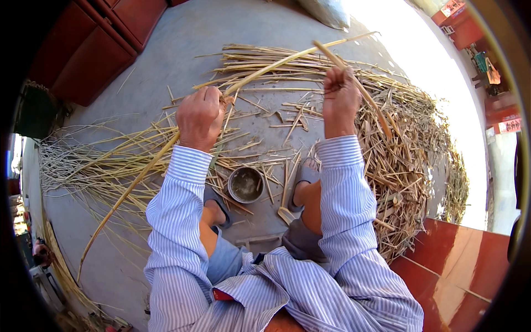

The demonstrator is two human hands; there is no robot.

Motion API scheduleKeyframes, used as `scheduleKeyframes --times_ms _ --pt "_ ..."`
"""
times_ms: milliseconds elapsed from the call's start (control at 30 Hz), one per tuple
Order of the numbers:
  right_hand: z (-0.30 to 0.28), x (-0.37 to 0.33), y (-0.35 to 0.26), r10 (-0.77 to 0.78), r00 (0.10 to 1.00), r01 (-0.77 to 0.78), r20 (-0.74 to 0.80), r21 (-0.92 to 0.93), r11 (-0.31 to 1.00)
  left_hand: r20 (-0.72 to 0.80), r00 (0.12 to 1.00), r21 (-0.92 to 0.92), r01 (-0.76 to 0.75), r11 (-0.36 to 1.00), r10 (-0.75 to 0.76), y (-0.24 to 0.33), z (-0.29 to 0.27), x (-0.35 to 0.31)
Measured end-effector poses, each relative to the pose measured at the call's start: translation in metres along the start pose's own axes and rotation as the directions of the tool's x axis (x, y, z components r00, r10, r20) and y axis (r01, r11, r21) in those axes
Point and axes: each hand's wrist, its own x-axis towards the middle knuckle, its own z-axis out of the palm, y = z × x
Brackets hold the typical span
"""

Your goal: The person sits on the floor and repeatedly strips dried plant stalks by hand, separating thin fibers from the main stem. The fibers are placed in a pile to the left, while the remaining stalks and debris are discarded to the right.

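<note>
My left hand (199,117) is closed around a long, thin yellow plant stalk (279,63). One end of the stalk reaches up to the right, and the other trails down to the lower left past my forearm. My right hand (340,102) grips a flat, brownish stick-like piece (379,116), which slants from upper left to lower right; whether it is wood or a dried leaf sheath I cannot tell. The upper end of this piece lies across the stalk in the view. Some dry husk shows beside my left thumb.
Between my feet stands a round metal bowl (230,191) with murky liquid. Bundled stalks (260,55) lie ahead, thinner stalks (105,160) fan out at left, and a heap of dry husks (398,149) covers the right. Red furniture (83,55) stands far left; a pale sack (326,11) is at the top.
</note>
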Motion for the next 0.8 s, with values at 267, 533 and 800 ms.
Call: scheduleKeyframes --times_ms 267,533,800 --pt "-0.008 0.016 -0.011 0.397 0.910 -0.380 0.116 -0.141 0.914 0.178 0.982 -0.191 -0.031 0.981 0.065 -0.019 -0.020 -0.014" --pt "-0.015 0.012 -0.001 0.334 0.943 -0.293 0.009 -0.458 0.839 0.386 0.916 0.090 0.084 0.992 -0.112 -0.089 -0.047 -0.040" --pt "0.036 -0.059 0.046 0.520 0.828 -0.369 0.210 -0.496 0.787 0.290 0.952 -0.181 -0.044 0.983 0.096 -0.012 -0.009 -0.002"
